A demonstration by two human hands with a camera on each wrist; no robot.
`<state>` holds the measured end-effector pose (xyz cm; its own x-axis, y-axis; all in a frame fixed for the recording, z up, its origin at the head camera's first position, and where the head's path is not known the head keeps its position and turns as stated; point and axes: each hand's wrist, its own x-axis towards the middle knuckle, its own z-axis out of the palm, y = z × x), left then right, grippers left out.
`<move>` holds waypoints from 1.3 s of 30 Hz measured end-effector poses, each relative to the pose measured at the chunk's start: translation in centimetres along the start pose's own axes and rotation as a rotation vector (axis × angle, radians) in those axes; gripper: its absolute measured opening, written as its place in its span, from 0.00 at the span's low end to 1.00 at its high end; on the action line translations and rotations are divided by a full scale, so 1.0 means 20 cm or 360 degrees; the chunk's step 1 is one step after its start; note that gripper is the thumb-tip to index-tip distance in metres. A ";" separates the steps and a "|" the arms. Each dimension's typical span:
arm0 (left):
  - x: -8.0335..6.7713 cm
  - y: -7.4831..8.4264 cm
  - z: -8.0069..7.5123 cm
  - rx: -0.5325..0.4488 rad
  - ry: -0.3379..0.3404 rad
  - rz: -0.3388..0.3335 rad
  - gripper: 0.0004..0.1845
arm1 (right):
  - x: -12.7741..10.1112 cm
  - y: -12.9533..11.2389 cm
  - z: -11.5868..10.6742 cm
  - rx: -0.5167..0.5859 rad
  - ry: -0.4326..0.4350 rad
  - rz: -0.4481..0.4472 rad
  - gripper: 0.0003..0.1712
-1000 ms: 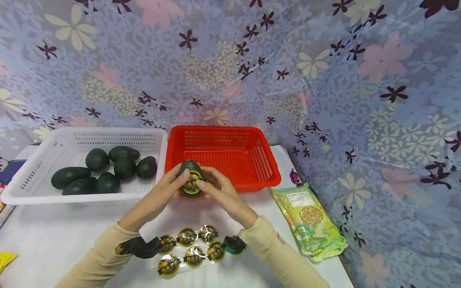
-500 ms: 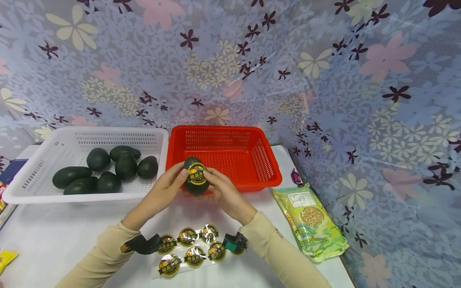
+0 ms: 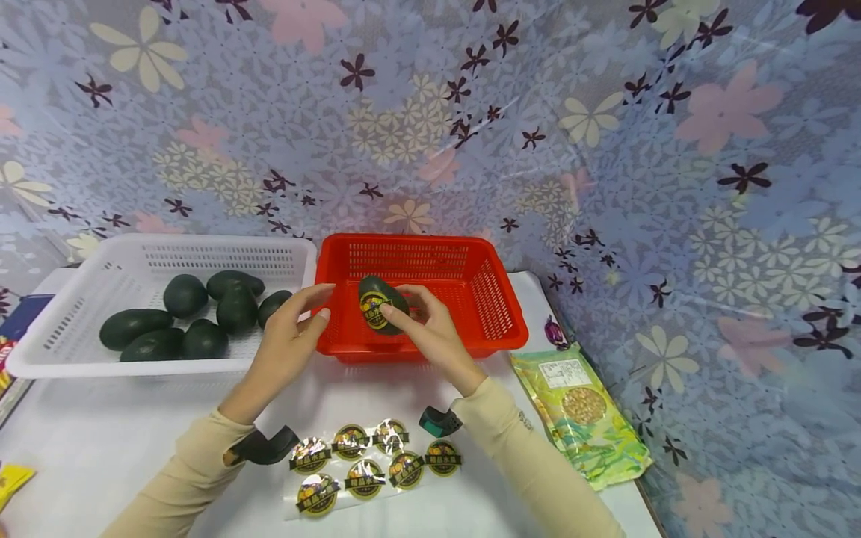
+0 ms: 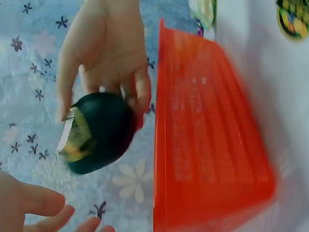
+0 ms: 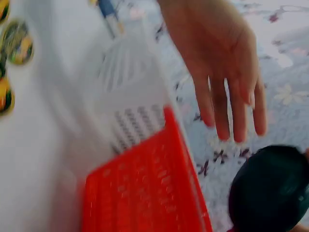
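Observation:
A dark green avocado (image 3: 390, 300) with a round black-and-gold sticker (image 3: 374, 310) on its side is held over the front part of the red basket (image 3: 501, 340). My right hand (image 3: 430, 325) grips it from the right, the thumb lying by the sticker. In the left wrist view the avocado (image 4: 108, 130) shows in that hand's fingers. My left hand (image 3: 285, 344) is apart from the avocado, near the baskets' meeting rims, with fingers relaxed and nothing in them. The right wrist view shows the left hand (image 5: 222, 63) with its fingers extended.
A white basket (image 3: 50, 362) with several avocados (image 3: 134, 329) stands at left, beside the red one. On the table, a clear sheet bears several round stickers (image 3: 365, 478). A green-yellow packet (image 3: 581, 418) and a purple wrapped candy (image 3: 554, 332) lie at right.
The left hand has let go of the avocado and drawn back to the left. My right hand has carried the avocado forward and right, over the red basket, tilting it.

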<state>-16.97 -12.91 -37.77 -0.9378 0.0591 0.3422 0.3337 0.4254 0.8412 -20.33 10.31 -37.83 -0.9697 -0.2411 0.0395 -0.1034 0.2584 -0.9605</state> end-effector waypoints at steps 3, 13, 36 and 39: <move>0.01 -0.03 -0.05 0.0161 0.0012 -0.0054 0.21 | 0.03 0.02 -0.01 -0.0337 0.0088 -0.0010 0.29; 0.03 -0.17 -0.25 0.0645 0.0026 -0.0221 0.23 | 0.11 0.08 0.00 -0.1137 -0.0073 0.0114 0.34; 0.05 -0.39 -0.62 0.1103 -0.0688 -0.0709 0.35 | 0.29 0.10 -0.04 -0.1251 -0.0426 0.0291 0.28; 0.06 -0.41 -0.64 0.1111 -0.0732 -0.0675 0.31 | 0.30 0.10 -0.04 -0.1226 -0.0450 0.0284 0.30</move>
<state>-19.68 -27.83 -38.93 -0.9634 0.0627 -0.2605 -0.0382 0.9302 0.3650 -26.54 10.06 -39.42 -0.9044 -0.3349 -0.2643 -0.1755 0.8567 -0.4851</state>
